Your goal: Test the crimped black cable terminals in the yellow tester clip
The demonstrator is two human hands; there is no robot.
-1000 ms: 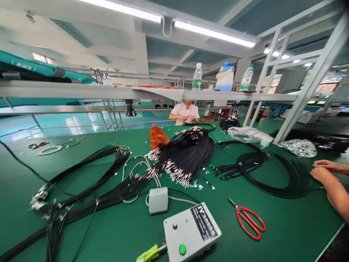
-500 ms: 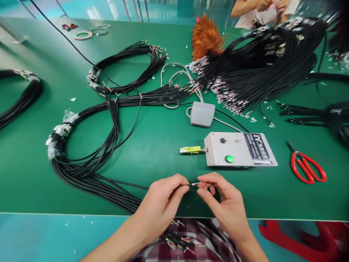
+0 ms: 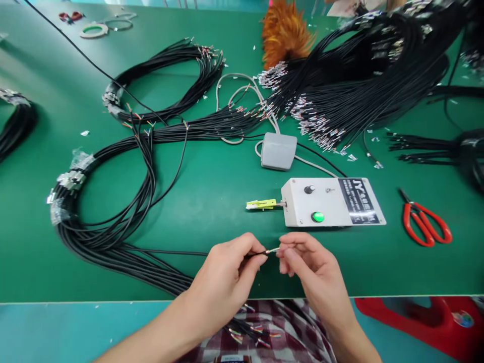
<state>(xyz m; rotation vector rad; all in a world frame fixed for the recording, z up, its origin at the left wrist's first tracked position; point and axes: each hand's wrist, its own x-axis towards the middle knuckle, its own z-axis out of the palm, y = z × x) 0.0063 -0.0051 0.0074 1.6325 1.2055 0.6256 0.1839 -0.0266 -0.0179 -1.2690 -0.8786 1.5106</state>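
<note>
Between thumb and forefinger, my left hand (image 3: 231, 267) pinches a black cable (image 3: 257, 253) close to its stripped end. Thin inner wires (image 3: 274, 250) stick out of the sheath to the right. My right hand (image 3: 312, 267) has its thumb and fingertips closed on the tips of those wires. Just beyond the hands lies a white control box (image 3: 315, 201) with a lit green button and a yellow clip (image 3: 262, 204) on its left end. A coiled bundle of black cables (image 3: 64, 217) lies to the left and runs under my left forearm.
Red-handled cutters (image 3: 425, 222) lie at the right. A grey block (image 3: 279, 151) with a cord sits behind the box. Large piles of black cables (image 3: 348, 106) fill the back right, beside an orange feather duster (image 3: 285, 35). Another cable coil (image 3: 162, 85) is at the back left.
The view has shifted slightly, bringing the table's contents higher in the picture. My right thumb has moved in against the forefinger, over the wire tips. My left hand keeps its pinch on the cable.
</note>
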